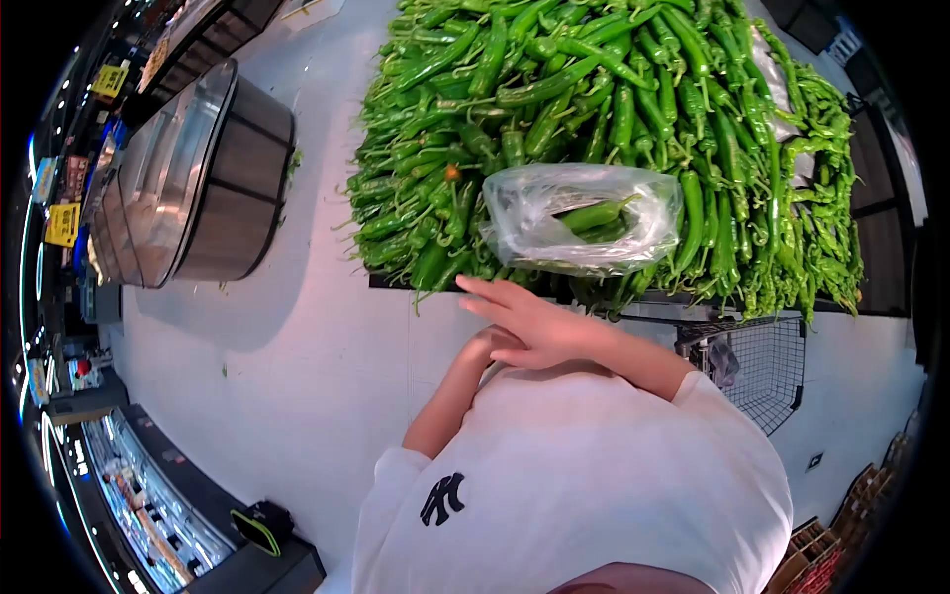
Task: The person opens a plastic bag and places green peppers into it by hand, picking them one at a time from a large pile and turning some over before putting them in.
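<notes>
In front of my chest my arms cross at the wrists. My right hand (pixel 524 317) lies over my left, its fingers stretched out toward the left and apart, holding nothing. My left hand (pixel 487 346) is mostly covered by the right one, so its fingers are hidden. Just beyond them, an open clear plastic bag (pixel 505 213) rests on a big heap of long green peppers (pixel 554 94). Inside the bag lies at least one green pepper (pixel 594 215). Neither hand touches the bag.
A metal-topped display bin (pixel 237 183) stands on the floor at left. Thinner, wrinkled green peppers (pixel 826 208) fill the heap's right side. A wire shopping cart (pixel 767 371) is to the right, below the stand. A lit display case (pixel 139 495) sits lower left.
</notes>
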Tool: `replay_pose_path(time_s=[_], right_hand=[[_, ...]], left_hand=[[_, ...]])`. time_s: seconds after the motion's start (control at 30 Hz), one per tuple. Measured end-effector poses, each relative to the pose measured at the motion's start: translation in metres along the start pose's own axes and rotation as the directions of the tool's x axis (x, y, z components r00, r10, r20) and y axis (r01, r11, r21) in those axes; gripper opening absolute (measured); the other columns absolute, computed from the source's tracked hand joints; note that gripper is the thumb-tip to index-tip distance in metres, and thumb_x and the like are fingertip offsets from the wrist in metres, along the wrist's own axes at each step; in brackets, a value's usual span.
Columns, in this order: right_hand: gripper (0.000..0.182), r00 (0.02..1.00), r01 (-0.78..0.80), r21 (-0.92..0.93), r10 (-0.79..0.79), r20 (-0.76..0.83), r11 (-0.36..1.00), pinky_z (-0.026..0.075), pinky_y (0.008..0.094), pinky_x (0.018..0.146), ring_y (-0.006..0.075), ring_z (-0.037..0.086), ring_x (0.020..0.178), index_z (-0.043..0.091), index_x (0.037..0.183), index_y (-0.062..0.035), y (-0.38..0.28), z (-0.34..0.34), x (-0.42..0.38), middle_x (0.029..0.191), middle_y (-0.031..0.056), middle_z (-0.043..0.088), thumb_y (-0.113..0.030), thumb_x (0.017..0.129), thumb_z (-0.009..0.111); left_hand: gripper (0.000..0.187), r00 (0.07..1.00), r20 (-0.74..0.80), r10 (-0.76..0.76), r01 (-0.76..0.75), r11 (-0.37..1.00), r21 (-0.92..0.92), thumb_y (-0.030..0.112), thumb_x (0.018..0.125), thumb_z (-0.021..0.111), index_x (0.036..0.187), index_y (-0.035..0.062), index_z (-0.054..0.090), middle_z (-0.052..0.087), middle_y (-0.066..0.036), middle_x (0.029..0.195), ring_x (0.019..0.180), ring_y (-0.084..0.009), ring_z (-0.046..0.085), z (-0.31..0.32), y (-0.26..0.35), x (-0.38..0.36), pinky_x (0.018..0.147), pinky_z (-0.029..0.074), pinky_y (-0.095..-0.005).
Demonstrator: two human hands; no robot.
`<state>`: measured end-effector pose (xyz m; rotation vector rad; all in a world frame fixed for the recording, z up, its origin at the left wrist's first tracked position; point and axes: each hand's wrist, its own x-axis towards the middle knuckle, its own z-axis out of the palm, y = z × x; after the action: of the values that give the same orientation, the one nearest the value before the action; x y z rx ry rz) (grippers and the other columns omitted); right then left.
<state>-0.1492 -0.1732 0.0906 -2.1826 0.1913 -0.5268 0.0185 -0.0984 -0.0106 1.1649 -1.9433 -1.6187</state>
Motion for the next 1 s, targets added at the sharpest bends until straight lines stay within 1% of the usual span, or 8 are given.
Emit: replay_pose_path(time_s=[0.1, 0.17, 0.3, 0.4, 0.57, 0.73, 0.87, 1.0], right_hand=[[0.049, 0.989, -0.134, 0.064, 0.137, -0.05, 0.989, 0.049, 0.0453, 0.098, 0.0399, 0.058, 0.117, 0.058, 0.13, 0.0007, -0.007, -0.005, -0.022, 0.143, 0.0226, 0.05, -0.019, 0.086, 0.068], [0.028, 0.949, -0.276, 0.043, 0.279, -0.148, 0.96, 0.053, 0.0423, 0.087, 0.0336, 0.067, 0.099, 0.068, 0.115, -0.0035, -0.007, -0.01, -0.042, 0.113, 0.016, 0.069, -0.014, 0.089, 0.065], [0.012, 0.735, -0.413, 0.082, 0.385, -0.558, 0.907, 0.056, 0.034, 0.07, 0.0255, 0.071, 0.08, 0.072, 0.098, -0.002, -0.022, -0.05, -0.081, 0.089, 0.011, 0.073, -0.007, 0.088, 0.069], [0.011, 0.471, -0.536, 0.129, 0.423, -0.774, 0.834, 0.053, 0.0267, 0.065, 0.0139, 0.069, 0.074, 0.072, 0.098, 0.0005, -0.017, -0.07, -0.116, 0.084, 0.0081, 0.073, -0.008, 0.092, 0.068], [0.011, 0.224, -0.68, 0.156, 0.405, -0.886, 0.717, 0.052, 0.0258, 0.065, 0.0126, 0.066, 0.07, 0.071, 0.094, 0.0012, -0.013, -0.112, -0.146, 0.08, 0.0083, 0.07, -0.009, 0.092, 0.069], [0.016, 0.299, -0.769, -0.101, 0.215, -0.93, 0.632, 0.052, 0.0353, 0.064, 0.025, 0.065, 0.068, 0.069, 0.095, -0.0019, 0.022, -0.159, -0.135, 0.078, 0.0101, 0.066, -0.015, 0.088, 0.071], [0.043, 0.384, -0.833, -0.288, 0.118, -0.916, 0.473, 0.055, 0.041, 0.071, 0.0312, 0.068, 0.078, 0.057, 0.124, -0.0038, 0.071, -0.184, -0.12, 0.084, 0.0098, 0.068, -0.023, 0.088, 0.071], [0.021, 0.4, -0.827, -0.233, 0.245, -0.883, 0.512, 0.053, 0.0478, 0.072, 0.0378, 0.066, 0.083, 0.068, 0.093, -0.0044, 0.095, -0.198, -0.105, 0.084, 0.0159, 0.068, -0.024, 0.095, 0.061]], left_hand=[[0.042, 0.996, 0.039, -0.085, 0.087, 0.994, -0.059, 0.021, 0.092, 0.064, 0.128, 0.001, 0.061, 0.066, -0.012, 0.123, 0.116, -0.0221, 0.061, 0.012, -0.002, -0.001, 0.099, 0.049, -0.0344], [0.037, 0.954, 0.085, -0.288, 0.3, 0.896, -0.327, 0.02, 0.098, 0.062, 0.129, 0.0007, 0.06, 0.068, -0.012, 0.12, 0.114, -0.0199, 0.062, 0.02, -0.012, -0.002, 0.098, 0.049, -0.0339], [0.038, 0.883, -0.127, -0.452, 0.364, 0.829, -0.426, 0.03, 0.102, 0.057, 0.131, 0.0051, 0.06, 0.07, -0.007, 0.119, 0.112, -0.0164, 0.063, 0.036, -0.058, -0.049, 0.095, 0.047, -0.0316], [0.04, 0.803, -0.059, -0.592, 0.449, 0.668, -0.593, 0.034, 0.102, 0.057, 0.13, 0.005, 0.06, 0.07, -0.004, 0.12, 0.108, -0.0147, 0.063, 0.021, -0.056, -0.077, 0.094, 0.047, -0.0315], [0.044, 0.789, -0.174, -0.59, 0.416, 0.719, -0.557, 0.039, 0.102, 0.057, 0.132, 0.0066, 0.059, 0.069, -0.004, 0.123, 0.111, -0.0149, 0.062, 0.008, -0.055, -0.075, 0.095, 0.045, -0.0317], [0.04, 0.819, -0.283, -0.499, 0.293, 0.789, -0.541, 0.033, 0.104, 0.054, 0.133, 0.0046, 0.058, 0.068, -0.007, 0.124, 0.113, -0.0178, 0.063, 0.002, 0.006, -0.052, 0.099, 0.046, -0.0341], [0.037, 0.825, -0.335, -0.455, 0.227, 0.81, -0.541, 0.029, 0.104, 0.056, 0.132, 0.0053, 0.058, 0.068, -0.005, 0.123, 0.114, -0.016, 0.062, 0.008, 0.036, -0.035, 0.096, 0.045, -0.0315], [0.033, 0.837, -0.385, -0.389, 0.147, 0.837, -0.527, 0.022, 0.103, 0.057, 0.13, 0.0026, 0.058, 0.068, -0.007, 0.121, 0.113, -0.0173, 0.063, 0.02, 0.075, -0.017, 0.099, 0.046, -0.0327]])
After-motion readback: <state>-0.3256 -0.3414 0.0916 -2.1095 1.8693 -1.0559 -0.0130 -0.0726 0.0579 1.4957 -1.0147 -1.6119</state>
